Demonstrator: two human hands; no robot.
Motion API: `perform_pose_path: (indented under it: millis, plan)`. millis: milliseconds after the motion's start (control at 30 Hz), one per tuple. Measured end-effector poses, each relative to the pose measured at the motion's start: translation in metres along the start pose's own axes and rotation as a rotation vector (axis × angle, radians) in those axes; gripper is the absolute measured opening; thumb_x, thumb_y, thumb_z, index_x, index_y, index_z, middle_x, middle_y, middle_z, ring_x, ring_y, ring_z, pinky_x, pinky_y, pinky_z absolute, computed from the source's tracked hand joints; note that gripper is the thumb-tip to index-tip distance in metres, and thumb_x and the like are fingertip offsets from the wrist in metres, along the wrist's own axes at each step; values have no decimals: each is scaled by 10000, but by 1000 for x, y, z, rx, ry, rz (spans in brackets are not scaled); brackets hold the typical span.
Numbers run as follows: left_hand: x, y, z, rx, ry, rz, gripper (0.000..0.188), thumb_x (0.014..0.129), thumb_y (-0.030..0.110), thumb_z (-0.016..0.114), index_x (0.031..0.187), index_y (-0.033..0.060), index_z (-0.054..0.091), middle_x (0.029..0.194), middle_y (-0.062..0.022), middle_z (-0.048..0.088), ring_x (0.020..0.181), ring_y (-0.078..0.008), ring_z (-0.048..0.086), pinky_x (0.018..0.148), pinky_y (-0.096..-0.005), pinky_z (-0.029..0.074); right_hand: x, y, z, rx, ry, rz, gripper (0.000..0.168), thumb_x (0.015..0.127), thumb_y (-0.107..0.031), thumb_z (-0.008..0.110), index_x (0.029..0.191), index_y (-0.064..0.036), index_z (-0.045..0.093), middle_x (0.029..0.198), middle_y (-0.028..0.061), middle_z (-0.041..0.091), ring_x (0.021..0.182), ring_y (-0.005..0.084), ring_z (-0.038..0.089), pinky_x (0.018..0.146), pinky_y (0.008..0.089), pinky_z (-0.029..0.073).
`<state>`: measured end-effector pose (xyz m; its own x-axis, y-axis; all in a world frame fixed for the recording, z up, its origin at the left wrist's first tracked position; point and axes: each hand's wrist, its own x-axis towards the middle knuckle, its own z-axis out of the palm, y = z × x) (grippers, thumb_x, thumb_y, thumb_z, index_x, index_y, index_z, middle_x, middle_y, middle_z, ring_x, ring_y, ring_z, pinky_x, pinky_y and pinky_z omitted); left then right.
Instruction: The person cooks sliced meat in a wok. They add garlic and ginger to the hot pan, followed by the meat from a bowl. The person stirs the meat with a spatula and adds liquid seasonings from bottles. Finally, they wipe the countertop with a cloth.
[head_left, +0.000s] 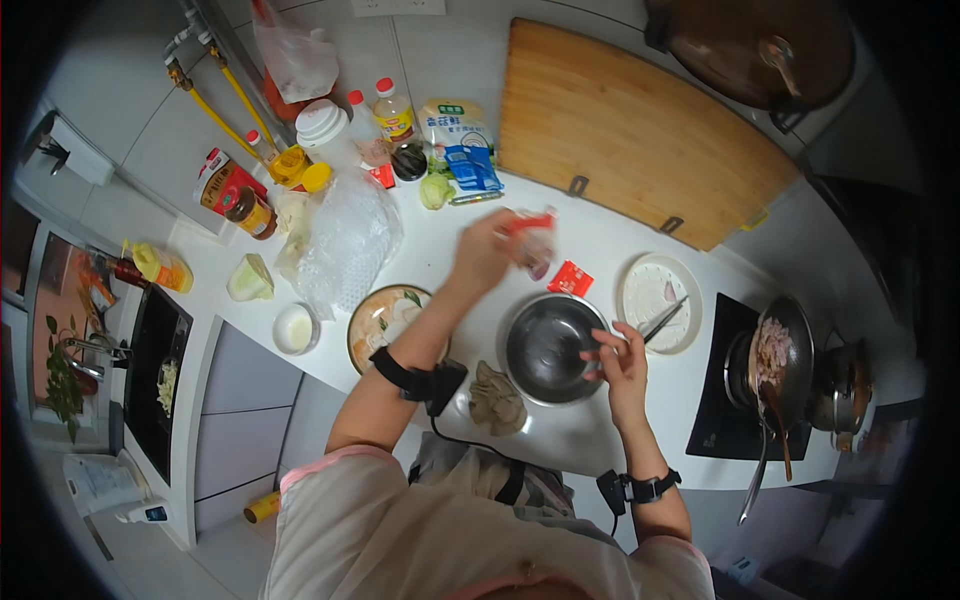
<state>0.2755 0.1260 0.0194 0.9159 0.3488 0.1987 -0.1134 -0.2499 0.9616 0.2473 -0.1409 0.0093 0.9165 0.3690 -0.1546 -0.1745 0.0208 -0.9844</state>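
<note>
My left hand is closed on a small clear plastic packet with red print, blurred, above the counter. With fingers spread, my right hand is over the right rim of a stainless steel bowl and holds nothing. Behind the bowl lies a red packet. A crumpled greyish cloth rests at the bowl's left. Beyond my right hand, a white plate carries scissors and a small purplish piece. A patterned plate with pale food is partly hidden under my left forearm.
A wok with chopped meat and a wooden spatula stands on the hob at right, its handle pointing towards me. A wooden cutting board leans on the wall. Bottles, a plastic bag, a cut cabbage and a small white bowl stand left.
</note>
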Motion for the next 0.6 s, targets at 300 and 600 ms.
perform_pose_path:
  millis: [300,600]
  plan:
    - [97,-160,-157,673,596,-149,160,796,111,533,927,24,561,781,-201,618,753,-356,608,670,-427,475,-26,36,-1,-195,262,73,298,879,-30,457,1172,-48,405,998,108,596,752,163,611,547,243,491]
    - [129,-200,-166,566,468,-210,377,734,135,593,1050,-28,466,1008,-273,561,890,-410,568,775,-452,458,-45,48,16,-308,311,86,295,866,42,399,1151,-33,408,1003,81,579,768,138,579,590,222,454]
